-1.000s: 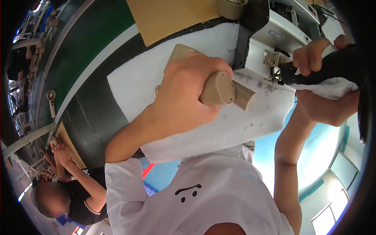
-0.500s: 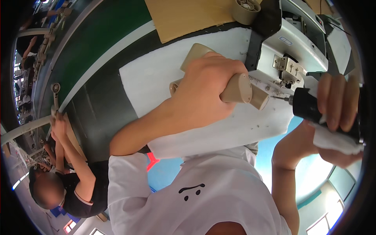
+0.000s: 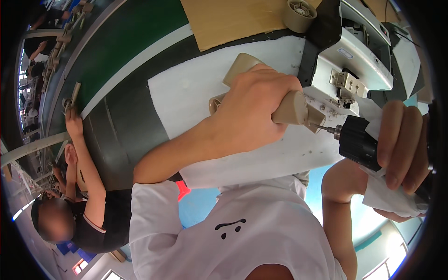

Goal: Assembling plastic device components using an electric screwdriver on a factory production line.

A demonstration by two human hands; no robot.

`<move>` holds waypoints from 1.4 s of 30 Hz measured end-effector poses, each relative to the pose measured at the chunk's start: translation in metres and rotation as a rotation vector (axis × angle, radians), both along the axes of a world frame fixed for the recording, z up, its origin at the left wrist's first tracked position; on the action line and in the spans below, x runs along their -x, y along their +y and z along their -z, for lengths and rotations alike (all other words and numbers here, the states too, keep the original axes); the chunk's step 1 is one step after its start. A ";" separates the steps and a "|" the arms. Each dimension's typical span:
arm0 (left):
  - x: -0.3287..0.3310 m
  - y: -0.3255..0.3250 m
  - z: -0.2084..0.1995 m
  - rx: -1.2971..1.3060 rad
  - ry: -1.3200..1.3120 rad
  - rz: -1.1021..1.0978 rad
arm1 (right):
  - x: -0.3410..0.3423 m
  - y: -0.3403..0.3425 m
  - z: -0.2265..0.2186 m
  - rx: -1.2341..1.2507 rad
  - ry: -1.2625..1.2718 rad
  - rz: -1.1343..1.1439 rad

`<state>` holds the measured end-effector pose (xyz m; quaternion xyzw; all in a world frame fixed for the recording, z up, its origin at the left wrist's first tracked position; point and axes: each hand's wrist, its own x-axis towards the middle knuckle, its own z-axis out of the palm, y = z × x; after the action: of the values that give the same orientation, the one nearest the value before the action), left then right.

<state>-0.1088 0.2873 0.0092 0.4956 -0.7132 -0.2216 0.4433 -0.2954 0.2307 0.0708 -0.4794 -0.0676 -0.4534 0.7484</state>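
Note:
My left hand [image 3: 261, 105] is wrapped round a beige plastic part [image 3: 291, 111], holding it over a white sheet. Its rounded ends stick out on both sides of the fist; the middle is hidden by my fingers. In my right hand [image 3: 401, 144] is a black electric screwdriver [image 3: 358, 142], its grip wrapped in white cloth or paper. The bit points left and its tip is at the near right end of the beige part; whether it touches a screw I cannot tell.
Right of the white sheet [image 3: 179, 88] stands a silver and black metal device [image 3: 347, 53], with small screws beside it. Cardboard [image 3: 238, 21] and a beige round part [image 3: 298, 17] lie behind. A green conveyor belt [image 3: 140, 35] runs far left, where a co-worker [image 3: 95, 186] sits.
The screwdriver has moved left, bringing its bit to the beige part's end. My left hand still holds the part. The co-worker's hands have moved apart.

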 end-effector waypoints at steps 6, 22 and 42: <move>-0.004 0.004 -0.001 -0.042 0.047 -0.014 | 0.032 -0.032 -0.034 0.045 0.099 -0.228; -0.001 -0.003 0.000 -0.075 0.004 -0.017 | 0.029 -0.043 0.023 0.267 0.310 0.596; 0.002 -0.002 0.003 -0.010 0.014 0.033 | 0.037 -0.012 0.008 0.054 0.073 0.224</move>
<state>-0.1112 0.2855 0.0063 0.4844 -0.7171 -0.2357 0.4423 -0.3329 0.2183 0.0623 -0.5201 0.0012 -0.5145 0.6817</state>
